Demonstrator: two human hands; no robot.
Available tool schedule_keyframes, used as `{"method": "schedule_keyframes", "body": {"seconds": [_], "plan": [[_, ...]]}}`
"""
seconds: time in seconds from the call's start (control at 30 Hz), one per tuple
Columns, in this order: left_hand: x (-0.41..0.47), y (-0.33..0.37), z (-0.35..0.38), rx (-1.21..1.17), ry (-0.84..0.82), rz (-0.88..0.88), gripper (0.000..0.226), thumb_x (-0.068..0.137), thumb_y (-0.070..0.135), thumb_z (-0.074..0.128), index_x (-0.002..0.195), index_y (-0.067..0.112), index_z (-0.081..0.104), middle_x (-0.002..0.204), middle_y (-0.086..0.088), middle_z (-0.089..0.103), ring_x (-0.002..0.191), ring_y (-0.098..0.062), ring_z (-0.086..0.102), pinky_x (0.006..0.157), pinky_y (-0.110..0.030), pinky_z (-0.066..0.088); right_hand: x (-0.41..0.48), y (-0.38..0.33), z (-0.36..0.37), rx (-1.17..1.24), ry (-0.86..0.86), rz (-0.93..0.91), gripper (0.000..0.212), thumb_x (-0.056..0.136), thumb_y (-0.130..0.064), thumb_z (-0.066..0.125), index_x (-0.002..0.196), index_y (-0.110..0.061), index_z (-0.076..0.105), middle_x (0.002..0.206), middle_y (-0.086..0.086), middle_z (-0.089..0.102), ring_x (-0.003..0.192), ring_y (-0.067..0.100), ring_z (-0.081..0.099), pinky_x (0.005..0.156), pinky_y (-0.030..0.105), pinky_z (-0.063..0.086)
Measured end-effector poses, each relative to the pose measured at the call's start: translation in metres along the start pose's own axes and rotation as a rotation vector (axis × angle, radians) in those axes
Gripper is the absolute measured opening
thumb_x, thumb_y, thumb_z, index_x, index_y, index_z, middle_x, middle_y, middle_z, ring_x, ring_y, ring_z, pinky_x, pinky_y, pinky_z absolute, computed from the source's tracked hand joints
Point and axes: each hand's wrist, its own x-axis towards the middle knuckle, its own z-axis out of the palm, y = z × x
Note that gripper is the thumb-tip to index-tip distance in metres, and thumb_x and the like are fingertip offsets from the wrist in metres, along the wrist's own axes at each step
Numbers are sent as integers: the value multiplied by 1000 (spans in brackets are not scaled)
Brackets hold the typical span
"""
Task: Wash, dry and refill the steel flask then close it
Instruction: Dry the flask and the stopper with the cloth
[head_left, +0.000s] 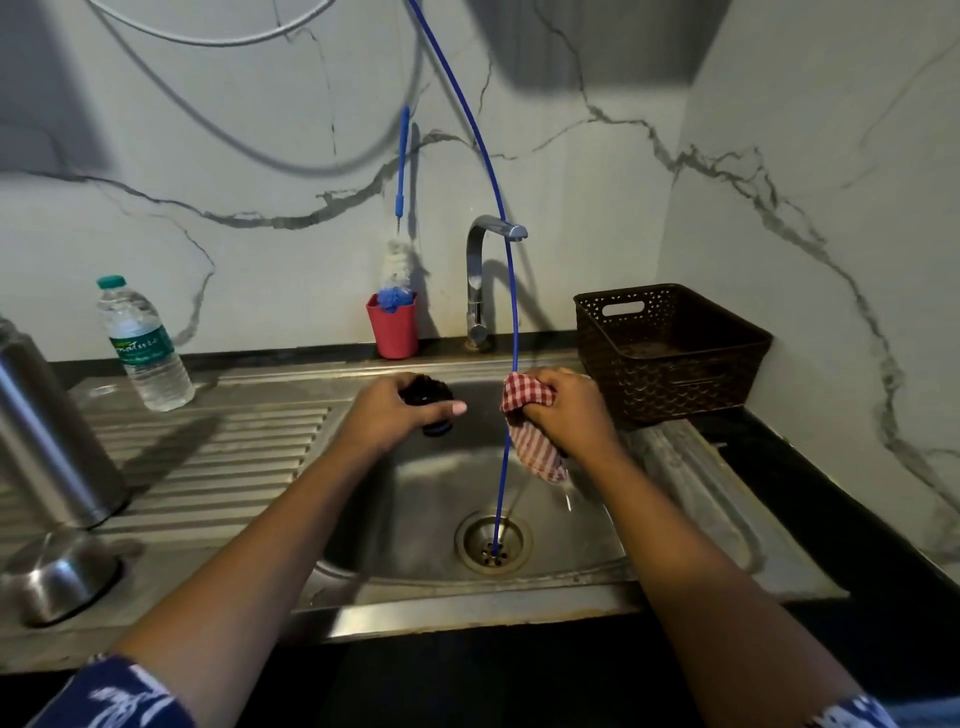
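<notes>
- From my remote seat I see the left hand (387, 410) over the sink (415, 499), its grip curled round a dark cap (434, 395), thumb stretched out to the right.
- The right hand (563, 410) is just beside it, its grip bunched on a red checked cloth (537, 452) whose loose end hangs down into the basin.
- Cap and cloth are near each other but not touching.
- The steel flask (47, 431) stands upright and open-topped as far as I can tell, at the far left on the ribbed drainboard (218, 457), well apart from both hands; its mouth is cut off by the frame edge.
- A rounded steel piece (57, 571) sits just in front of the flask.
- A plastic water bottle (143, 348), capped, stands at the back of the drainboard.
- Behind the sink are a red cup (393, 330) holding a bottle brush (397, 270), and the tap (480, 280).
- A thin blue tube (511, 291) drops from above into the drain (493, 543).
- A brown basket (670, 353) rests on the worktop (831, 499) to the right.
</notes>
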Motion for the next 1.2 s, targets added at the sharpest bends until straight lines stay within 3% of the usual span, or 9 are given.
{"method": "schedule_keyframes", "body": {"seconds": [0.13,0.33,0.5,0.7,0.83,0.93,1.0,1.1,1.2], "plan": [[-7,-10,2,104,-108,-108,62,47,72,78,78,19,66,78,1,70,73,-13,64,64,-28,49,0,-2,-1,13,13,4,42,85,-16,65,126,-14,57,121,5,59,109,18,56,95,30,44],[-7,-4,-7,-210,0,20,82,34,59,89,105,28,65,105,5,70,99,-11,65,94,-33,50,-2,-3,0,87,27,49,38,86,-13,64,124,-13,58,117,5,62,100,13,57,85,23,45],[-23,3,-13,-233,32,132,61,48,35,92,100,34,61,109,6,67,105,-13,61,98,-36,47,-3,-1,2,256,17,135,33,87,-11,62,120,-14,61,111,4,64,92,8,56,68,12,40],[-69,-11,-65,-139,58,178,60,46,43,84,103,36,66,99,12,70,91,1,63,83,-18,47,0,-7,11,420,-17,237,29,88,-8,60,116,-11,60,103,5,64,88,14,59,64,16,41],[-95,-31,-127,-86,116,99,57,51,37,86,104,34,66,95,9,71,87,-6,64,78,-22,47,-7,-25,21,747,-128,353,34,86,-4,58,119,-13,54,107,10,64,94,23,61,79,35,51],[-125,-70,-193,-91,237,-23,58,48,36,88,103,34,67,98,8,72,92,-8,66,87,-26,49,-16,-68,49,899,-258,301,38,83,4,56,120,-5,54,93,10,66,80,19,63,65,26,52],[-140,-91,-225,-95,297,-100,47,58,18,89,98,31,67,95,7,71,91,-8,65,89,-28,49,-19,-93,61,981,-308,291,38,83,5,55,119,-4,54,89,9,66,76,18,63,60,24,52],[-154,-125,-256,-20,392,-223,40,68,8,83,103,17,67,92,0,68,88,-13,61,72,-22,43,-23,-122,80,1144,-339,347,33,83,5,52,113,-7,58,80,9,69,70,19,65,58,25,55],[-160,-164,-266,69,376,-378,49,68,7,83,113,6,64,97,-8,65,97,-23,61,80,-28,40,-33,-138,104,1258,-355,433,20,83,1,53,95,-12,62,69,5,70,64,21,65,63,32,54]]}}
